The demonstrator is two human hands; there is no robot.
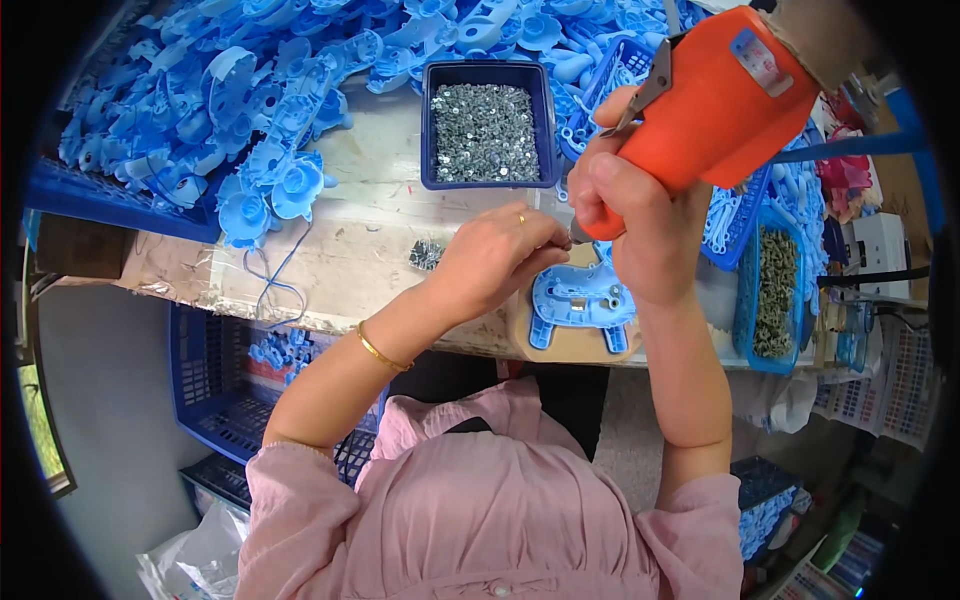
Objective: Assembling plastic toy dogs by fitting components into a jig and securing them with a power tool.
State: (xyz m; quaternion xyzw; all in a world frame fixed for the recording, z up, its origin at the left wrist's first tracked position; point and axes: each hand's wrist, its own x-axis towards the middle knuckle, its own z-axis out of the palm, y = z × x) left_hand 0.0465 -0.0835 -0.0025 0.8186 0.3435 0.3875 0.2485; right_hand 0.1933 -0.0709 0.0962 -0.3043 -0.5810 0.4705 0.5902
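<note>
The step in hand appears to be screw driving. The right hand [640, 200] is wrapped around an orange power screwdriver [720, 100], its nose slanting down toward the left hand [495, 250]. The left fingers are bent together beside the tool nose; whether they pinch a screw cannot be told. Seat the fastener on the bit before lowering the tool. Align the bit square to the hole, as a slanted entry could cross-thread or crack the plastic. Brace the part against twisting, keep fingertips clear of the bit, apply steady pressure and stop once the head seats. The workpiece, a light-blue molded plastic housing piece [578, 318], lies on a tan backing board [578, 346] at the near edge of the worktable [370, 220], below the hands. Its upper portion is partly covered by them. The visible face is ribbed, with a round boss at right, a small opening near the middle and two short legs pointing toward the person.
</note>
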